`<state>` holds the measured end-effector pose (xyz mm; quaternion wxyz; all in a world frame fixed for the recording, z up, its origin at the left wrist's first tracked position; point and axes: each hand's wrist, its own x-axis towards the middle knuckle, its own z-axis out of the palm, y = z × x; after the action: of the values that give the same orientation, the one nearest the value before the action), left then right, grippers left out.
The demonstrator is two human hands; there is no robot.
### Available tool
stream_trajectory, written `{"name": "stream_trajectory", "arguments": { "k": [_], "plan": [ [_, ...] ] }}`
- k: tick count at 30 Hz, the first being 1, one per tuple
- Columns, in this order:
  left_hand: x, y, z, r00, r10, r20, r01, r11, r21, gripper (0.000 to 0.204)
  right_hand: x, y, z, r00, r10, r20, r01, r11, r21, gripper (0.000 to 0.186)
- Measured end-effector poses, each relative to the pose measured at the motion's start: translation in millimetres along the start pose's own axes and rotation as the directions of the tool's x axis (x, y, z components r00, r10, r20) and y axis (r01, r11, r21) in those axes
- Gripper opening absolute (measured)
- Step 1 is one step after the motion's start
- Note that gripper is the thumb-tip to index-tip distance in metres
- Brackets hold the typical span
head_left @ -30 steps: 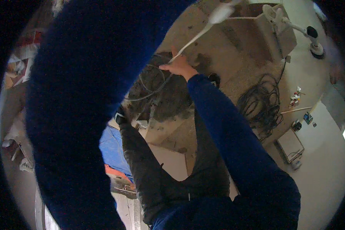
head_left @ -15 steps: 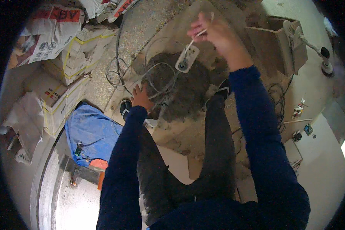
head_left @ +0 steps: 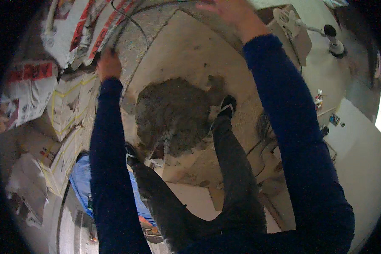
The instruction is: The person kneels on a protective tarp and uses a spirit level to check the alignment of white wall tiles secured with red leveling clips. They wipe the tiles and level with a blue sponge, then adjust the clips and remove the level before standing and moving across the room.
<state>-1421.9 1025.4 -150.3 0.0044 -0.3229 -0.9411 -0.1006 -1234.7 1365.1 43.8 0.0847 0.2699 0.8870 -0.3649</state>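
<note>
My left hand [head_left: 109,65] is at the upper left by the stacked bags, fingers closed on a dark cable [head_left: 156,6]. That cable arcs along the upper edge toward my right hand [head_left: 233,15]. Stretched far forward, the right hand is blurred and partly cut off by the picture's edge; its fingers appear closed around the cable. Below and between my arms, a round heap of wet grey mortar [head_left: 173,114] lies on a tan board [head_left: 178,46], with my feet on either side of it.
Printed bags [head_left: 27,91] and yellow-strapped cartons [head_left: 72,106] are stacked at the left. A blue sheet [head_left: 81,180] lies beside my left leg. At the right stand an open box [head_left: 298,46] and a white pipe-like fitting [head_left: 334,42]; more dark cable [head_left: 263,127] coils near my right foot.
The white socket strip and its looped cord have left the mortar and are out of view. Both hands have moved forward, the left one also leftward to the bags. My view has shifted forward.
</note>
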Motion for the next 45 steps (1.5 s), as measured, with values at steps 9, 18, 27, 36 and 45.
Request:
{"name": "stream_trajectory", "arguments": {
  "k": [9,18,27,36,45],
  "plan": [
    [148.6,-2.3,72.6,0.949,0.287,0.132,-0.291,0.957,0.015,0.032,-296.5,7.3,161.5,0.785,0.488,0.382,-0.536,0.225,0.813,0.034],
    [60.6,-24.2,122.6,0.944,-0.237,0.229,0.111,0.883,0.456,0.037,-349.8,28.2,216.8,0.840,0.435,0.324,-0.506,0.844,0.178,0.047],
    [121.1,92.3,140.1,0.845,0.224,0.485,-0.317,0.941,0.119,0.058,-339.5,-31.5,231.8,0.884,0.326,0.335,-0.405,0.891,0.203,0.043],
    [61.2,60.7,129.9,0.877,0.284,0.387,-0.232,0.957,-0.175,0.059,-331.1,-34.4,260.2,0.889,0.333,0.313,-0.433,0.834,0.342,0.042],
    [-315.7,-104.4,-112.5,0.598,-0.123,0.792,0.012,0.989,0.145,0.074,-356.2,-26.9,220.7,0.852,0.450,0.269,-0.513,0.822,0.248,0.037]
  ]
}}
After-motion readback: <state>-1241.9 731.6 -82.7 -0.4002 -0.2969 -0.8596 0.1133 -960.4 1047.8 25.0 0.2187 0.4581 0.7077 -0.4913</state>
